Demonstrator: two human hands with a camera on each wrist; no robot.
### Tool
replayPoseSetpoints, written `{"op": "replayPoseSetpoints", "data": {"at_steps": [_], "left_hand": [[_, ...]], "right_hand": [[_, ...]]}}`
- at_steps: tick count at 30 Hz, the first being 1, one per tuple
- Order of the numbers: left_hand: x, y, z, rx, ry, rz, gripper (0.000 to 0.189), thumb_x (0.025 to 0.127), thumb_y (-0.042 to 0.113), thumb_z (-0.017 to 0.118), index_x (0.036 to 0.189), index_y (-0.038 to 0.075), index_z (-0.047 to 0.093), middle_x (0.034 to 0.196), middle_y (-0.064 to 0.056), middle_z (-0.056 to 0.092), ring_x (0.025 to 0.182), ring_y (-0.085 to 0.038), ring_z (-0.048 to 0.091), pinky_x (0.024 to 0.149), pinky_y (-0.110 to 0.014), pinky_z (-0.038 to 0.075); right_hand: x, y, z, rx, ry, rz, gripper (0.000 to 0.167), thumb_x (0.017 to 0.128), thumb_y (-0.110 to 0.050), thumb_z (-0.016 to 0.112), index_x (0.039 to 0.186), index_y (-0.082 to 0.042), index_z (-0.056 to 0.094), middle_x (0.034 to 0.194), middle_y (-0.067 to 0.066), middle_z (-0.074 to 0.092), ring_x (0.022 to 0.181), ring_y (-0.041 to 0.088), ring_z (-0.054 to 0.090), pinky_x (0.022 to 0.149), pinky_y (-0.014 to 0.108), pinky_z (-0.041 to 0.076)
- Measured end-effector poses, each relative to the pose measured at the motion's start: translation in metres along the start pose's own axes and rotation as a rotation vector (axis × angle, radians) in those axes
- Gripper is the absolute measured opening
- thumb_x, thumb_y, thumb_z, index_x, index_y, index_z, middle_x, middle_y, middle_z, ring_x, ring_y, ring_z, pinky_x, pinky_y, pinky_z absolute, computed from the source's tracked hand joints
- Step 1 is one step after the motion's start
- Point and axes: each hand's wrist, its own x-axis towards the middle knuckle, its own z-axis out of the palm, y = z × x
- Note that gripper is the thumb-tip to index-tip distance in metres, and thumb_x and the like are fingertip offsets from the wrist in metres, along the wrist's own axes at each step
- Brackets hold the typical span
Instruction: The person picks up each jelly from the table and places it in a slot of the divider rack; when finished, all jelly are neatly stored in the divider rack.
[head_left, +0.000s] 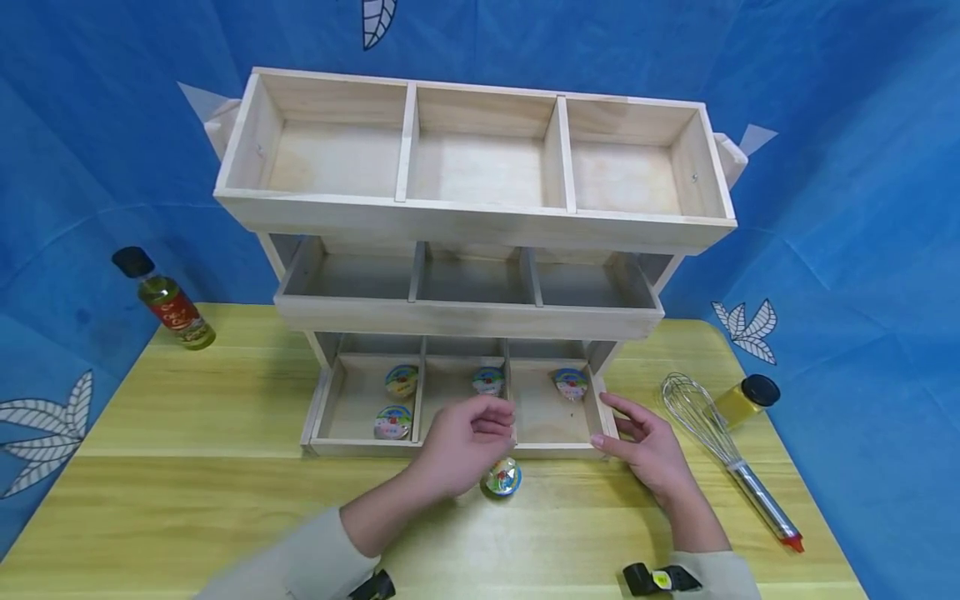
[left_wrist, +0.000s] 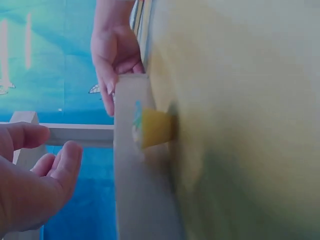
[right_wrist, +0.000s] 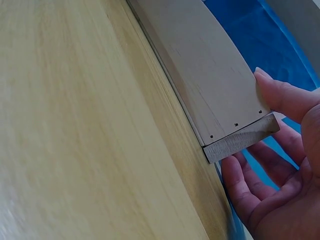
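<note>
My left hand hangs over the front wall of the bottom drawer, by its middle compartment. In the left wrist view its thumb and loosely bent fingers stand apart with nothing between them. Just below it, a yellow jelly cup with a printed foil lid sits on the table against the drawer front. My right hand grips the drawer's front right corner, thumb on one face and fingers round the other. Inside are two jelly cups on the left, one jelly cup in the middle and one jelly cup on the right.
Above the bottom drawer jut a middle drawer and a top drawer, each with three compartments. A whisk and a small black-lidded jar are at the right. An oil bottle stands far left, by the blue cloth backdrop.
</note>
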Motion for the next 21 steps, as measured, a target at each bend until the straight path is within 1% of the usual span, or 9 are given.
{"op": "replayPoseSetpoints", "data": {"at_steps": [3, 5, 7, 9, 11, 15, 17, 21], "left_hand": [[-0.021, -0.008, -0.006, -0.021, 0.011, -0.022, 0.026, 0.083, -0.008, 0.067, 0.109, -0.008, 0.066, 0.101, -0.015, 0.067, 0.090, -0.021, 0.065, 0.082, -0.026, 0.056], [-0.032, -0.014, -0.009, 0.001, 0.022, -0.049, 0.024, 0.083, -0.008, 0.067, 0.107, -0.008, 0.067, 0.098, -0.016, 0.068, 0.086, -0.020, 0.065, 0.076, -0.026, 0.056], [-0.040, -0.021, -0.011, 0.035, 0.034, -0.080, 0.025, 0.082, -0.007, 0.068, 0.107, -0.006, 0.068, 0.095, -0.014, 0.069, 0.084, -0.019, 0.066, 0.072, -0.025, 0.057], [-0.046, -0.028, -0.012, 0.064, 0.040, -0.102, 0.027, 0.080, -0.006, 0.069, 0.107, -0.005, 0.069, 0.095, -0.013, 0.070, 0.084, -0.020, 0.066, 0.071, -0.025, 0.057], [-0.048, -0.035, -0.011, 0.073, 0.043, -0.114, 0.030, 0.079, -0.006, 0.071, 0.109, -0.005, 0.069, 0.098, -0.014, 0.070, 0.087, -0.023, 0.068, 0.072, -0.027, 0.057], [-0.048, -0.044, -0.008, 0.050, 0.032, -0.132, 0.034, 0.080, -0.003, 0.073, 0.113, -0.003, 0.067, 0.109, -0.015, 0.068, 0.095, -0.028, 0.067, 0.078, -0.028, 0.057], [-0.048, -0.048, -0.007, 0.043, 0.025, -0.145, 0.034, 0.080, -0.002, 0.073, 0.114, -0.001, 0.067, 0.111, -0.014, 0.067, 0.096, -0.027, 0.067, 0.079, -0.028, 0.057], [-0.049, -0.052, -0.005, 0.040, 0.013, -0.158, 0.033, 0.080, -0.001, 0.074, 0.112, 0.000, 0.067, 0.108, -0.011, 0.068, 0.091, -0.021, 0.066, 0.077, -0.025, 0.056]], "right_hand": [[-0.001, -0.001, 0.000, 0.002, -0.003, 0.002, 0.069, 0.083, -0.003, 0.081, 0.144, -0.002, 0.050, 0.143, 0.026, 0.047, 0.124, 0.042, 0.052, 0.082, 0.027, 0.055], [-0.001, -0.002, 0.000, 0.004, -0.002, -0.002, 0.069, 0.083, -0.003, 0.081, 0.145, -0.001, 0.049, 0.143, 0.027, 0.047, 0.124, 0.043, 0.051, 0.082, 0.027, 0.055], [-0.001, -0.002, 0.000, 0.005, 0.001, -0.001, 0.069, 0.083, -0.002, 0.081, 0.144, -0.001, 0.050, 0.143, 0.026, 0.047, 0.124, 0.042, 0.051, 0.082, 0.027, 0.055], [-0.001, -0.003, -0.001, 0.002, 0.005, -0.001, 0.069, 0.083, -0.002, 0.081, 0.144, -0.001, 0.050, 0.143, 0.026, 0.047, 0.124, 0.042, 0.052, 0.082, 0.026, 0.055], [-0.001, -0.002, -0.001, -0.003, 0.006, -0.001, 0.069, 0.082, -0.003, 0.081, 0.144, -0.001, 0.050, 0.143, 0.025, 0.047, 0.123, 0.041, 0.052, 0.082, 0.027, 0.055], [-0.001, -0.001, 0.000, -0.004, 0.002, -0.003, 0.069, 0.082, -0.003, 0.082, 0.144, 0.000, 0.050, 0.142, 0.025, 0.049, 0.122, 0.040, 0.054, 0.082, 0.027, 0.056], [-0.001, 0.000, 0.000, -0.004, 0.003, -0.007, 0.069, 0.082, -0.003, 0.081, 0.144, 0.000, 0.050, 0.141, 0.026, 0.049, 0.122, 0.041, 0.054, 0.082, 0.027, 0.056], [-0.001, 0.000, 0.000, 0.002, 0.004, -0.011, 0.067, 0.083, -0.001, 0.080, 0.144, -0.001, 0.051, 0.140, 0.027, 0.050, 0.122, 0.042, 0.053, 0.081, 0.026, 0.055]]}}
